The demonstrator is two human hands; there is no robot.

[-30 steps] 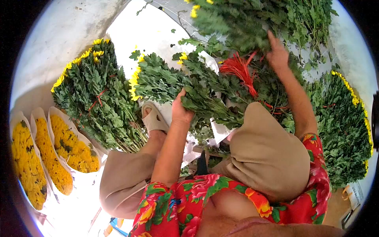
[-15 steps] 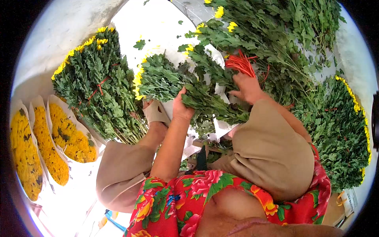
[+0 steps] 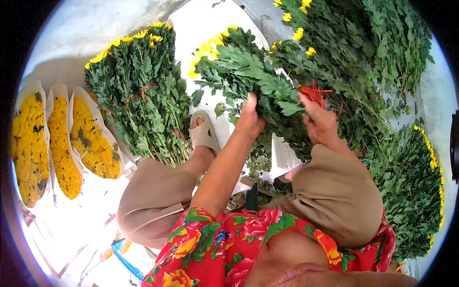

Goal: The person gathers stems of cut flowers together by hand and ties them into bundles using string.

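Note:
My left hand (image 3: 250,119) is closed around a leafy bunch of yellow chrysanthemums (image 3: 234,71), thumb on top. The flower heads point to the upper left, above a white sheet (image 3: 189,21). My right hand (image 3: 321,123) is at the lower right end of the bunch, its fingers closed at the base of a leafy chrysanthemum stem (image 3: 279,91) lying across the top. The exact grip is partly hidden by leaves. Just behind the right fingers lies a bundle of red ties (image 3: 315,94).
A tied stack of chrysanthemums (image 3: 138,91) lies to the left, beside several paper-wrapped yellow bunches (image 3: 64,148). Loose leafy stems (image 3: 344,62) are heaped at the upper right. Another stack (image 3: 406,191) lies at the right. A sandalled foot (image 3: 203,134) is near the left stack.
The bunch and my left hand have moved up and away from me. My right hand has brought the leafy stem over onto the bunch. The camera view has shifted slightly.

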